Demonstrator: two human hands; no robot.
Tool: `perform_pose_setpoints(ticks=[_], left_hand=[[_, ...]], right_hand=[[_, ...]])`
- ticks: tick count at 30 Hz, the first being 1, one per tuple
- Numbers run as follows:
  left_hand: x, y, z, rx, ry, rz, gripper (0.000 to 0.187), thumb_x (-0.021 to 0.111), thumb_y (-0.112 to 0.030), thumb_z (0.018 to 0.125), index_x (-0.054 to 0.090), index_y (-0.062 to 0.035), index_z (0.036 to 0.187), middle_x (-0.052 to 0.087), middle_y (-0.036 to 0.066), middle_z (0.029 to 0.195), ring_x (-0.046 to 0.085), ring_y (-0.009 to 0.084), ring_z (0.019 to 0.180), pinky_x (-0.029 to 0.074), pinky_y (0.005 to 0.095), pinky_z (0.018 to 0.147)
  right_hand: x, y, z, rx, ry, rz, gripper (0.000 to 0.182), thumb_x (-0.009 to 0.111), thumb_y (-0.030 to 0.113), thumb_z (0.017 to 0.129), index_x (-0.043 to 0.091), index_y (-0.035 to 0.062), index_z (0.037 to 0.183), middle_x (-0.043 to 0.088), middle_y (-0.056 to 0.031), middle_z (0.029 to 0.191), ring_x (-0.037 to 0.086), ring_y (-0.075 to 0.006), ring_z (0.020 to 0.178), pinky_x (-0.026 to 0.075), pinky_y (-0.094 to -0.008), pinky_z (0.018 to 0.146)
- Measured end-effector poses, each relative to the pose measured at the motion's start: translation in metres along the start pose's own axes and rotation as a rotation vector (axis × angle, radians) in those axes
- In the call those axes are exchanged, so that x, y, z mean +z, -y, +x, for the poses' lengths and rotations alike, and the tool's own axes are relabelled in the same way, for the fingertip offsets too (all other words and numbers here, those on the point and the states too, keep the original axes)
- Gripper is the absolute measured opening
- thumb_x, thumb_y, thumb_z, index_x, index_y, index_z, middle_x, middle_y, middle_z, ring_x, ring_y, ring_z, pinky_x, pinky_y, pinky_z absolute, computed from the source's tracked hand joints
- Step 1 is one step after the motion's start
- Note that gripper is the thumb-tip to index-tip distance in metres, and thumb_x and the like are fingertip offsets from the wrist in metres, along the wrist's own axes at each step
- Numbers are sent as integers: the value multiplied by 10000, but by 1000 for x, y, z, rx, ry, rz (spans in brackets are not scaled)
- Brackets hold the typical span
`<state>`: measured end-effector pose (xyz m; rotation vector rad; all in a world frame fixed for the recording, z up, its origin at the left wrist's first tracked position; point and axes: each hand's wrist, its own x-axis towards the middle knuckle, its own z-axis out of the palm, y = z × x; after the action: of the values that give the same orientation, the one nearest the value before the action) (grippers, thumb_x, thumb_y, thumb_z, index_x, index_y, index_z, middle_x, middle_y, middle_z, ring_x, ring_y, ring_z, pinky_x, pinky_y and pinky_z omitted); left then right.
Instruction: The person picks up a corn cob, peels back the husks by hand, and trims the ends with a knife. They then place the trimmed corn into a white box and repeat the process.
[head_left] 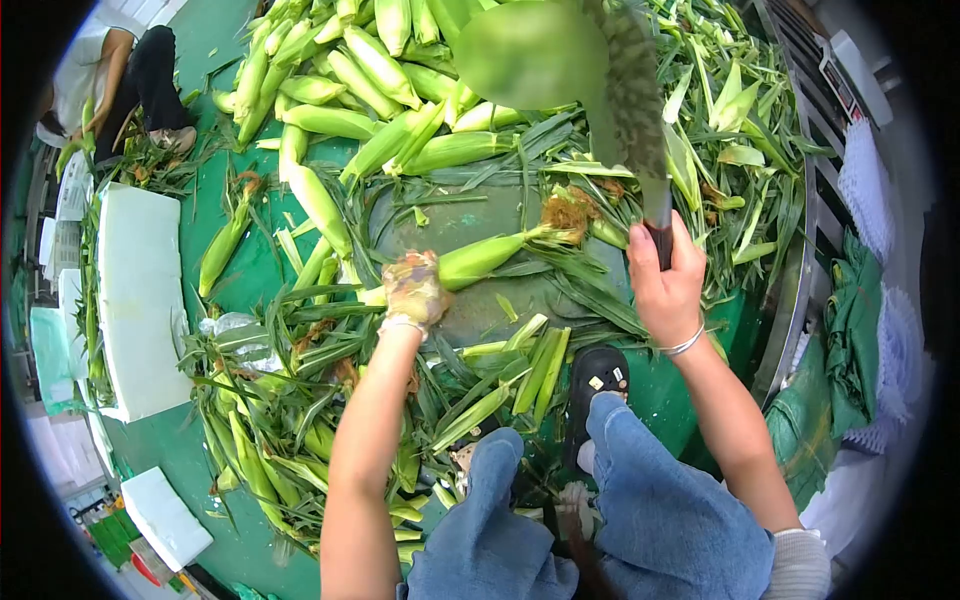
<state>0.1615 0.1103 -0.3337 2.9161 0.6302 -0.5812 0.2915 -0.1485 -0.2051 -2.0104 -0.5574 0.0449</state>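
Left hand (415, 288) is clamped on 1 corn ear (482, 262), brown silk (562, 216) right of that hand. Right hand (668, 280) grips knife (640, 120), blade beyond its fingers. Corn pile (380, 70) sits beyond left hand.

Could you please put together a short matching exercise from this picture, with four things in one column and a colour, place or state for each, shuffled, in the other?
Things:
1. Left hand
2. Right hand
3. Jeans
4. Large slab

Colours, places or states:
A. Blue, at the bottom of the view
B. Gripping a knife
C. White, toward the left side of the view
D. Closed around one end of an ear of corn

Right pairs: 1-D, 2-B, 3-A, 4-C
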Motion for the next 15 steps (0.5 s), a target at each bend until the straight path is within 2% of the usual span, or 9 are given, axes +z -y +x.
perform_pose_setpoints(ticks=[2,4,7,8,10,12,13,14,15], left_hand=[[0,0,-1,4,-29,-7,498,761,-305,640,611,-53,1043,640,157,1020,639,329,956,516,416,794],[2,-3,-5,14,-61,-18,457,745,-268,634,624,-52,1018,654,161,996,646,333,939,515,415,791],[3,-11,-15,-88,-48,-123,476,724,-342,642,657,-59,1019,682,168,962,665,319,931,528,424,797],[-4,-12,-23,-87,-54,-121,476,724,-342,642,657,-59,1019,682,168,962,665,319,931,528,424,797],[-23,-11,-43,-270,376,-517,533,717,-453,660,696,-36,992,676,180,1084,656,288,1009,519,399,862],[30,12,-69,36,306,-1070,468,681,-440,744,726,-35,975,670,192,1115,655,260,1022,509,353,894],[25,10,-81,78,276,-1255,430,622,-375,847,691,-30,1096,680,156,1093,652,255,1008,488,327,932],[23,2,-88,-277,385,-1601,447,617,-337,881,625,-30,1206,678,130,1083,648,235,995,495,325,919],[26,-4,-80,-358,280,-1809,459,635,-332,878,598,-36,1227,674,116,1075,650,221,955,514,337,868]], right_hand=[[9,14,-13,-46,-34,153,240,651,209,908,508,31,834,475,-56,521,468,-167,434,348,-317,429],[33,-10,-46,-185,-38,44,180,651,156,890,512,42,873,524,-88,534,557,-219,433,413,-325,430],[74,-88,-105,366,438,-303,332,620,279,912,556,-46,902,629,-295,753,632,-467,738,510,-493,635],[78,-97,-115,452,345,-166,366,613,307,914,585,-56,878,626,-301,759,627,-474,749,503,-497,661],[72,-88,-105,498,346,-142,379,616,320,911,605,-55,862,628,-290,750,632,-458,748,499,-486,656],[69,-99,-104,447,293,-162,367,626,318,906,626,-45,852,630,-279,741,637,-445,732,495,-477,643],[66,-97,-98,433,310,-184,355,633,318,902,638,-35,874,632,-272,733,639,-439,725,497,-475,645],[60,-94,-94,433,334,-276,348,639,318,897,644,-29,886,636,-271,740,637,-442,720,498,-485,645],[59,-104,-95,368,298,-275,366,634,330,897,638,-35,884,633,-279,740,636,-446,711,499,-494,648]])
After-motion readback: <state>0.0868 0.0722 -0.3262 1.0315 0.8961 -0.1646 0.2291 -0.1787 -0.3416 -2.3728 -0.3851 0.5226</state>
